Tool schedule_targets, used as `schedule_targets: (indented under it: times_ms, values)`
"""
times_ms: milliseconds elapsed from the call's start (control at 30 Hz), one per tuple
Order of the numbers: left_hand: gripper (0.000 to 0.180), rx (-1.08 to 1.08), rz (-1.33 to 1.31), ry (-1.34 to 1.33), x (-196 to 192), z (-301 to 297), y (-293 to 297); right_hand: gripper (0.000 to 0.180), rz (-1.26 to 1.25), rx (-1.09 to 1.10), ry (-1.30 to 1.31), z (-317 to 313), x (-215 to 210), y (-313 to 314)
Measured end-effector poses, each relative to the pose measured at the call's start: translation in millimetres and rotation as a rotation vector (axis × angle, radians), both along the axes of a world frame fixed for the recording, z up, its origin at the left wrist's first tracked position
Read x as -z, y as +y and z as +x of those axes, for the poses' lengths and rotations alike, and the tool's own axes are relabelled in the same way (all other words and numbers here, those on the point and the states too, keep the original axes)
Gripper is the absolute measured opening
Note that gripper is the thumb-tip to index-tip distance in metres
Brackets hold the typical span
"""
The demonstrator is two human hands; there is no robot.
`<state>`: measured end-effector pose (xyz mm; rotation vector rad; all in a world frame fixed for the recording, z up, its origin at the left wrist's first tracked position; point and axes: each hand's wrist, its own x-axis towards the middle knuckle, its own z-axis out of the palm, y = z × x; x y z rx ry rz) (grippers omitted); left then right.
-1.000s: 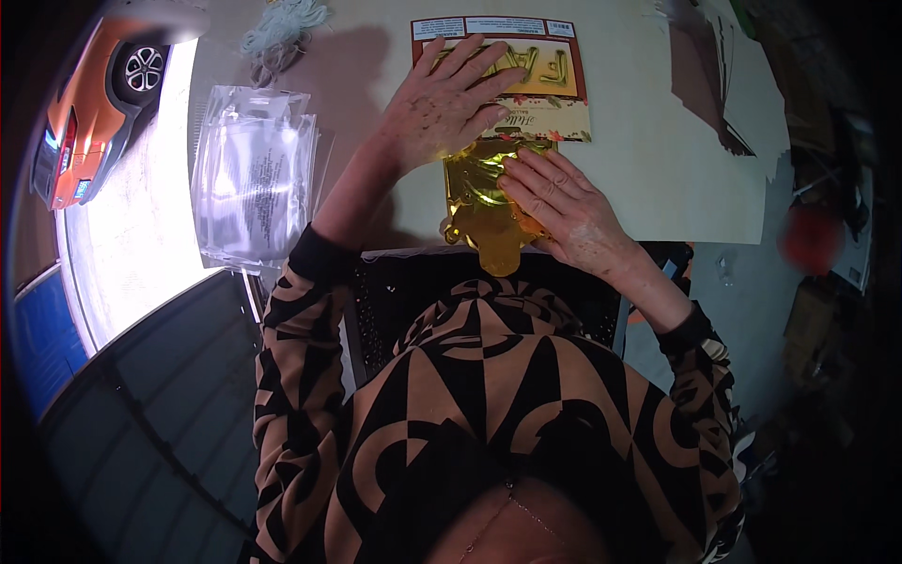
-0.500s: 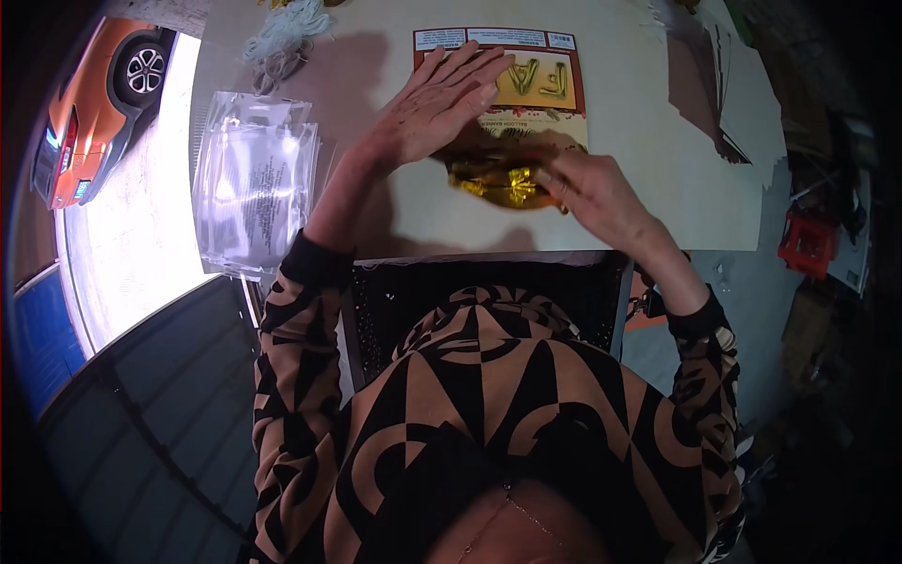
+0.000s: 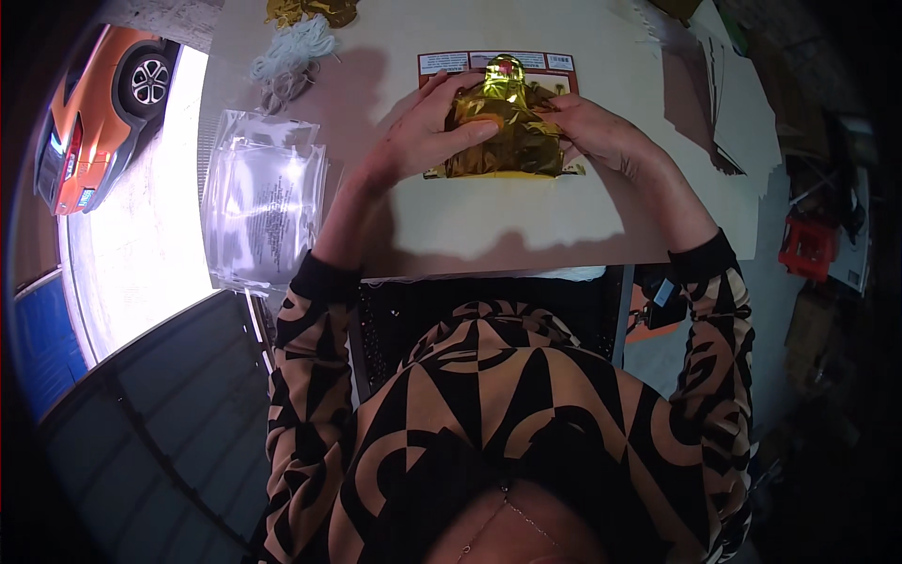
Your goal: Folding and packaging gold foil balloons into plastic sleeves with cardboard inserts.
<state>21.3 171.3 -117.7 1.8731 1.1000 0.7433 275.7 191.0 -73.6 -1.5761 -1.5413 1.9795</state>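
A crumpled gold foil piece lies folded on the table, on top of a printed card with an orange and white face. My left hand presses on the foil's left side with fingers spread over it. My right hand grips the foil's right edge. Both hands hold the foil between them, and most of the card is hidden beneath it.
A stack of clear plastic bags lies at the table's left. White string sits at the far left, more gold foil at the top edge. White sheets lie at right. The beige table ends near my chest.
The gold foil has been folded up from near the table's front edge onto the card, and both hands moved away from me with it.
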Motion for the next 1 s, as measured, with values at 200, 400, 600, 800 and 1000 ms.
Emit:
schedule_targets:
  times_ms: [200, 400, 600, 800, 1000]
  values:
    - [0.046, -0.068, 0.256, 0.060, 10.3, 2.3, 5.4, 0.040, -0.013, 0.043, 0.040, -4.9, 2.7, 5.9]
    - [0.042, -0.141, 0.173, -0.007, 14.8, 6.3, 1.9, 0.040, -0.037, 0.076, 0.145, 17.9, 16.1, -1.0]
    - [0.048, -0.138, 0.247, 0.057, 9.3, 8.2, 1.9, 0.023, 0.229, 0.093, 0.040, 24.1, 28.0, -26.2]
    - [0.059, -0.231, 0.310, 0.069, 7.2, 16.0, -5.7, 0.021, 0.256, 0.030, -0.078, 18.3, 19.4, -25.0]
    - [0.068, -0.118, 0.650, 0.386, -9.9, 31.9, -37.4, 0.021, 0.250, 0.037, -0.028, 17.7, 23.7, -25.7]
